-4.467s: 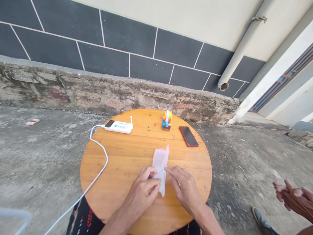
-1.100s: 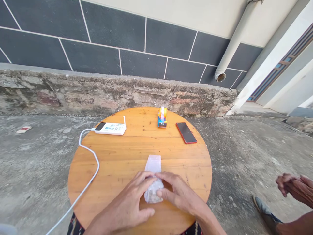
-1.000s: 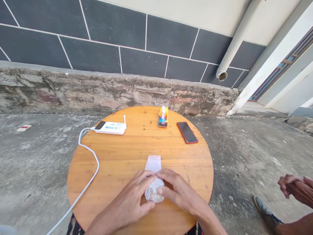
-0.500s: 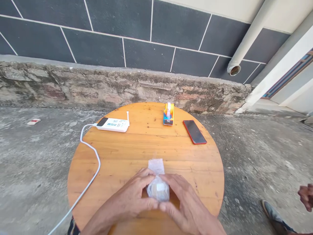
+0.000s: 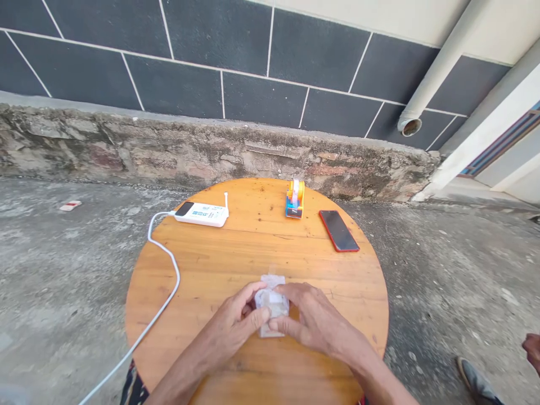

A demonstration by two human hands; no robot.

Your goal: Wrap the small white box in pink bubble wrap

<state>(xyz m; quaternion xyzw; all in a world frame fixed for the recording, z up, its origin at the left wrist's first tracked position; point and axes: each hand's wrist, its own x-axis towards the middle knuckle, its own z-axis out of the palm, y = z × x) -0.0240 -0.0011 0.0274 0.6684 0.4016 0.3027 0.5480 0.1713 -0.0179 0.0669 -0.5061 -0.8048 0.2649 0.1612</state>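
A small bundle in clear plastic wrap (image 5: 276, 305) lies near the front of the round wooden table (image 5: 181, 315). What is inside cannot be made out, though a pale patch shows through. My left hand (image 5: 242, 312) curls round its left side, thumb on the near edge. From the right, my right hand (image 5: 301, 309) grips the same bundle, with fingers over the far edge and thumb close to the left one. Flat whitish wrap sticks out beyond the bundle and also on its near side.
A white power bank (image 5: 202, 215) with a long white cable (image 5: 175, 264) lies at the back left. A yellow and blue tape dispenser (image 5: 295, 199) stands at the back, left of a red-edged phone (image 5: 338, 230). Another person's hand (image 5: 532, 347) and shoe (image 5: 476, 379) show at right.
Both hands have moved slightly forward with the bundle, onto the flat wrap beyond it. A strip of wrap now shows on the near side. The view has shifted a little.
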